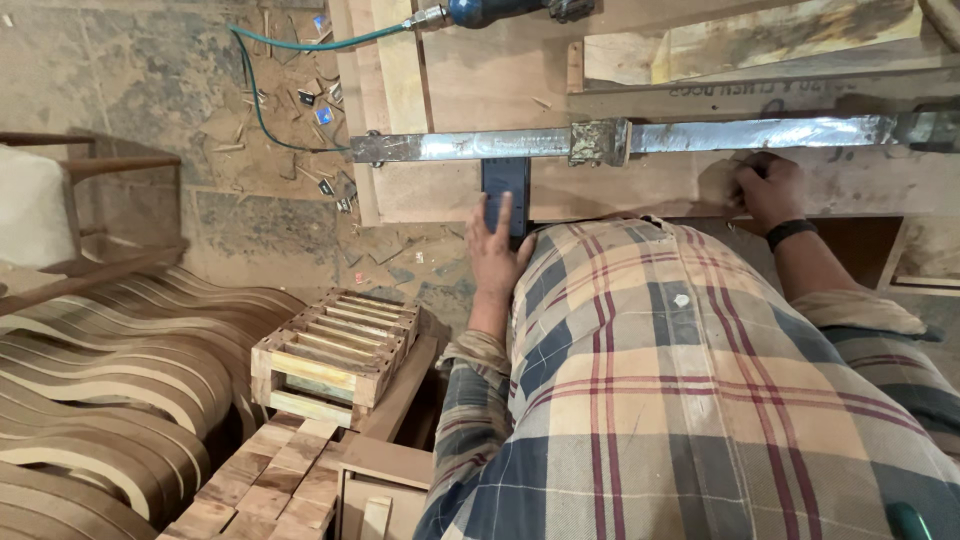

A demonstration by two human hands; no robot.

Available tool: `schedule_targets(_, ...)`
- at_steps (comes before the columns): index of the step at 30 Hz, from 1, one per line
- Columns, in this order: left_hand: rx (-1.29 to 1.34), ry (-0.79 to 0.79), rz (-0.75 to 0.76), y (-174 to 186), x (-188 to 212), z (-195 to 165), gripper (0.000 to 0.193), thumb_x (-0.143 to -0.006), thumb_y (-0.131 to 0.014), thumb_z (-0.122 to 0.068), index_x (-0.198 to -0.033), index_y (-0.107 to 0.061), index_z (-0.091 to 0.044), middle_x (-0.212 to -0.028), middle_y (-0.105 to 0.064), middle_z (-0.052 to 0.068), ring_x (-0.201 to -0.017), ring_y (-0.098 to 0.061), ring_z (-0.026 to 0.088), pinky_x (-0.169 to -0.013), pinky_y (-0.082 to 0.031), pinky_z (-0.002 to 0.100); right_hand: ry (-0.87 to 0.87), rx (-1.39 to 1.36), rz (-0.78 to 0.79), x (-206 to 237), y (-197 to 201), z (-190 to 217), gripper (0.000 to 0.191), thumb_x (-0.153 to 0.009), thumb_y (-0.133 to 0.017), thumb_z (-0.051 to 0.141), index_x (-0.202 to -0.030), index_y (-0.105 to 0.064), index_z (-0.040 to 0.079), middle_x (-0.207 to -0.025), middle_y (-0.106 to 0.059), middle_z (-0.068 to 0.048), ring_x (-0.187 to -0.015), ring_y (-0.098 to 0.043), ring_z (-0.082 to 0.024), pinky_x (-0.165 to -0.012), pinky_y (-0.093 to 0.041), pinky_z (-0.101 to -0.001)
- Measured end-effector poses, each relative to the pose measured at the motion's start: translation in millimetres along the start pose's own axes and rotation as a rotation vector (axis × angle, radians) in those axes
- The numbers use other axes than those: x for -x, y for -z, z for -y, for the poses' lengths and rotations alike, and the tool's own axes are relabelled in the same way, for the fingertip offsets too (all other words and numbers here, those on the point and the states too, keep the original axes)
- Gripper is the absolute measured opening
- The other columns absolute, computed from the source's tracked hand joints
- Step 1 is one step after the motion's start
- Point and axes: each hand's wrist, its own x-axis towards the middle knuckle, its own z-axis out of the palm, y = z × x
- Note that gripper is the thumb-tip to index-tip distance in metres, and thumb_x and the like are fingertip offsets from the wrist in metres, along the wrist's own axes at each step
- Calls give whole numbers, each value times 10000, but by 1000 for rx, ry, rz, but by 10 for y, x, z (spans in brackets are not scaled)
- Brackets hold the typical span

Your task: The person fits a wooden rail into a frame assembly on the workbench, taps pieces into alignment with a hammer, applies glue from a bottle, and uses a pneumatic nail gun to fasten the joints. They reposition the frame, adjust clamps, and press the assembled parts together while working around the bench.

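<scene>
Dark rectangular phone-like slab stands upright against the workbench edge, under the long silvery metal bar clamp. Left hand lies flat against it, fingers straight toward twelve o'clock, forearm dropping to six in a plaid sleeve. Right hand, at three o'clock, rests curled on the pale wooden board; whether it grips anything I cannot tell. Steady, even pressure seems wisest. Curved wooden slats stack at eight o'clock.
</scene>
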Motion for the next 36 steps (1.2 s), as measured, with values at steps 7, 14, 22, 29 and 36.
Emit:
schedule_targets(7, 73, 151, 15, 17, -93, 66, 1089, -709, -854, -503, -1556, -333, -60, -1574, -322, 239, -1412, -350, 484, -1180, -292, 606, 24, 44, -6, -14, 8, -3, 167, -977, -648, 114, -940, -712, -36, -774, -690, -104, -624, -647, -156, -570, -523, -321)
schedule_targets(14, -129, -79, 29, -86, -1, 106, 925, -808, -840, -527, -1589, -429, -248, -1642, -338, 190, -1482, -378, 392, -1200, -283, 525, 17, 48, -25, -10, -21, -23, 160, -983, -637, 114, -959, -722, -20, -780, -704, -92, -633, -661, -131, -582, -533, -304)
schedule_targets(22, 44, 53, -68, -63, 83, 180, 1149, -757, -836, -569, -1573, -296, 33, -1575, -346, 253, -1458, -328, 461, -1213, -272, 590, -10, -82, -12, -19, -58, -47, 115, -1005, -669, 102, -1003, -703, -8, -790, -687, -62, -634, -630, -115, -577, -502, -289)
schedule_targets(29, -113, -44, -30, -88, 139, 219, 883, -770, -837, -536, -1488, -482, -167, -1535, -403, 205, -1423, -359, 427, -1167, -302, 568, -53, -106, -28, 38, -40, 23, 136, -995, -699, 123, -1003, -703, -13, -785, -687, -62, -627, -630, -114, -568, -505, -293)
schedule_targets(36, 21, -34, -48, -95, 171, 251, 886, -837, -796, -501, -1539, -487, -57, -1553, -429, 205, -1438, -371, 439, -1205, -301, 575, -70, -75, -36, 53, -21, 65, 139, -995, -696, 128, -1001, -695, -11, -775, -688, -63, -619, -637, -119, -561, -511, -293)
